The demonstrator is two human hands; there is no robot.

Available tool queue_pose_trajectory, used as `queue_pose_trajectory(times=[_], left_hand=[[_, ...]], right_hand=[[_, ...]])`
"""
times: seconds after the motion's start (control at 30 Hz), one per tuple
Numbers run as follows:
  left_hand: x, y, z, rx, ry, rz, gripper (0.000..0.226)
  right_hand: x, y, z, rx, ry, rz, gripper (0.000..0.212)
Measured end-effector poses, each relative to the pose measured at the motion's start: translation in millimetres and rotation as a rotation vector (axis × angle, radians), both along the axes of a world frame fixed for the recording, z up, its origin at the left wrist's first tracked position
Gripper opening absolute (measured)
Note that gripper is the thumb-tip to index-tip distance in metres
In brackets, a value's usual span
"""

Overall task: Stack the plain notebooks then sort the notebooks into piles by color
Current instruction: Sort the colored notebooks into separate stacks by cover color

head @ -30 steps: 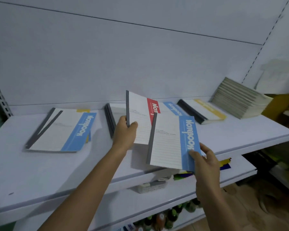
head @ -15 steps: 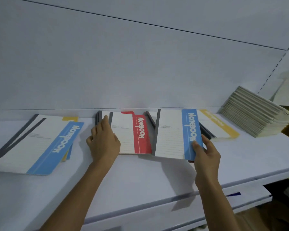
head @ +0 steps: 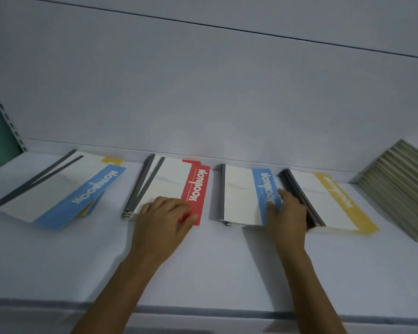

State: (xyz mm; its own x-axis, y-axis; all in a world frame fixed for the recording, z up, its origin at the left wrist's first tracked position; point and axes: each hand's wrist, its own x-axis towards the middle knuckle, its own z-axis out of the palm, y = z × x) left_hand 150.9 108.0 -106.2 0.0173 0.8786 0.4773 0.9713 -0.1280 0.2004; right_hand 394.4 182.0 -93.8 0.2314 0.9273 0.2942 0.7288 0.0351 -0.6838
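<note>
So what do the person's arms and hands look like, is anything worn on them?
Both are bare. The left hand and right hand wear no gloves, and no ring, watch or bracelet shows. The left forearm and right forearm are uncovered to the picture's edge; no sleeve shows.

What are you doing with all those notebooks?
A person is sorting notebooks by colour on a white shelf. The left hand rests on the red pile; the right hand holds the edge of the top blue notebook. A yellow pile lies beside it, the plain stack sits far right, and a mixed pile at the left is unsorted.
</note>
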Motion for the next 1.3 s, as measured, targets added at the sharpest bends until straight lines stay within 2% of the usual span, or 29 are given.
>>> queue_pose_trajectory(times=[0.07,0.17,0.3,0.5,0.77,0.87,1.0,1.13,1.3], left_hand=[[-1.2,1.8,-3.2,-0.008,0.005,0.015,0.057],[-1.2,4.1,-8.1,-0.006,0.002,-0.004,0.065],[2.1,8.0,-8.6,0.0,0.076,-0.013,0.07],[0.5,6.7,-7.6,0.038,0.08,-0.015,0.062],[-0.7,4.3,-5.7,-0.013,0.026,-0.019,0.058],[1.0,3.7,-4.0,-0.013,0.018,-0.016,0.058],[2.8,4.2,-2.7,0.002,0.023,-0.021,0.056],[3.6,4.4,-3.9,0.012,0.03,-0.014,0.058],[7.2,0.1,-1.9,0.006,0.03,0.005,0.063]], right_hand=[[4.3,4.1,-4.9,0.037,-0.23,0.041,0.04],[10.0,3.9,-13.0,0.013,-0.305,0.166,0.034],[12.9,-1.6,-23.4,-0.01,-0.223,0.248,0.044],[16.7,-0.1,-23.6,-0.024,-0.042,0.272,0.034],[12.1,2.5,-28.5,0.118,-0.257,0.17,0.021],[12.5,1.1,-29.0,0.087,-0.269,0.189,0.017],[13.6,0.5,-28.3,0.046,-0.272,0.22,0.03],[11.9,2.6,-28.6,0.055,-0.257,0.25,0.034],[7.7,-4.4,-26.8,0.18,-0.231,0.229,0.026]])
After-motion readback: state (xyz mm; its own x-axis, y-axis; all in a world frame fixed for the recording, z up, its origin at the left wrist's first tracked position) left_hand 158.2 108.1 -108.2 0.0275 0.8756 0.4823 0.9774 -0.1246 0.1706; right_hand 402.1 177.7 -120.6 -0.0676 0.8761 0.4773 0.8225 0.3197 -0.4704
